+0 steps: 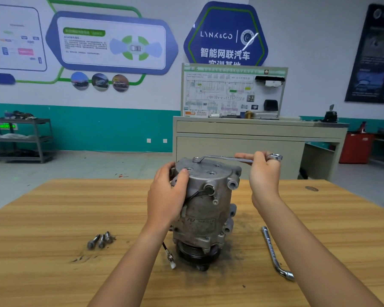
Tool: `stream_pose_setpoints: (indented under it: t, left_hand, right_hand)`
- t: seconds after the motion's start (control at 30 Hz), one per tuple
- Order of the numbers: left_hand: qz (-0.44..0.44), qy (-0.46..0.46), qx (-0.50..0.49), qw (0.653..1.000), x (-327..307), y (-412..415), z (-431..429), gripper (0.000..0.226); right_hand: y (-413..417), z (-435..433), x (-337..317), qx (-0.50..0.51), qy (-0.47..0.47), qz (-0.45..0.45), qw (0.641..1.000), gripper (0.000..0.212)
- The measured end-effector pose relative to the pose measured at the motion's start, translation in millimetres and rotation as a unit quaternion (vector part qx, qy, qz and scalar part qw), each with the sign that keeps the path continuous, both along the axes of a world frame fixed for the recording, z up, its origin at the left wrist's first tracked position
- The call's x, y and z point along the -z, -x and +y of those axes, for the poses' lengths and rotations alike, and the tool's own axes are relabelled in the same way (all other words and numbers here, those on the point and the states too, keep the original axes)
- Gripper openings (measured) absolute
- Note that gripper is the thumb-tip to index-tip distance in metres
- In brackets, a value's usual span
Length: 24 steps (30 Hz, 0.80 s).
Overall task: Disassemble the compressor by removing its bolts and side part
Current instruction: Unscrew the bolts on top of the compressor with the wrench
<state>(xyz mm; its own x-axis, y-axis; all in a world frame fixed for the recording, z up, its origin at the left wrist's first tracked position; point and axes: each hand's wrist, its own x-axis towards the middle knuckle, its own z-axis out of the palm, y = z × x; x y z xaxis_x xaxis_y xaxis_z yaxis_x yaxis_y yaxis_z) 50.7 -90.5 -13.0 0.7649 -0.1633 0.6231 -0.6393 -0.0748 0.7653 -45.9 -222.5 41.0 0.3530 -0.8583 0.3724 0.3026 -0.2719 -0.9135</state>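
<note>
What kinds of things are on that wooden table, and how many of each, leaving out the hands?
Compressor: 1
Loose bolts: 3
Wrenches: 2, the ring spanner held by the right hand and the L-shaped wrench lying on the table
Total: 6

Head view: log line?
left hand grips grey metal compressor; right hand holds silver ring spanner atop it; three loose bolts on wooden table

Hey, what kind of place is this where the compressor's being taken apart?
Probably an automotive training workshop: a car-brand wall sign, a wiring-diagram training board on a cabinet, and a wooden workbench where a compressor is being unbolted with a spanner, loose bolts beside it.
</note>
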Motion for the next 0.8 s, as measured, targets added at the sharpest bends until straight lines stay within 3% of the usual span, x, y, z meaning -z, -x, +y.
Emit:
stream_pose_setpoints:
  t: [0.13, 0.27, 0.37, 0.5, 0.8]
  left_hand:
    - [-0.030, 0.009, -0.018, 0.999, -1, -2, 3, 0.034]
    - [-0.026, 0.020, -0.013, 0.999, -4, 2, 3, 0.051]
    - [-0.015, 0.036, -0.006, 0.999, -4, 3, 3, 0.051]
    - [-0.010, 0.047, -0.012, 0.999, -2, 1, 3, 0.033]
    - [0.004, 0.067, 0.013, 0.998, -2, -2, 3, 0.027]
  right_hand:
    - [0, -4, 1, -0.040, -0.016, -0.046, 0.998, 0.036]
    - [-5, -13, 1, -0.063, -0.019, -0.056, 0.996, 0.022]
    - [-7, -15, -2, -0.094, -0.034, -0.090, 0.991, 0.022]
    - [-8, -11, -4, -0.148, -0.069, -0.167, 0.972, 0.023]
    - [-10, -13, -9, -0.183, -0.135, -0.188, 0.956, 0.028]
